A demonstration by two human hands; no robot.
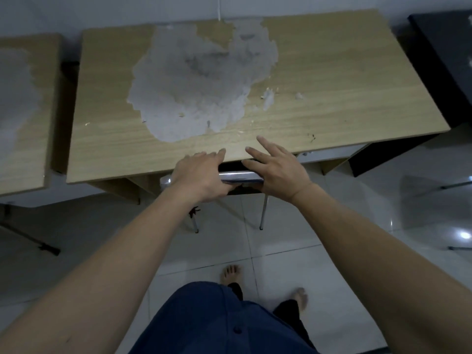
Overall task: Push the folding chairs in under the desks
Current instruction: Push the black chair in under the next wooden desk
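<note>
A folding chair (238, 177) with a chrome top bar and thin metal legs sits mostly beneath the front edge of a light wooden desk (332, 80) whose top has a large worn grey patch. My left hand (200, 175) lies over the left part of the chair's top bar, fingers extended toward the desk edge. My right hand (277, 168) presses its palm against the right part of the bar, fingers spread over the desk edge. The seat is hidden under the desk.
A second wooden desk (23, 118) stands at the left with chair legs (30, 238) beneath it. A black desk (444, 60) stands at the right. White glossy floor tiles (357, 226) lie below, and my bare feet stand close behind the chair.
</note>
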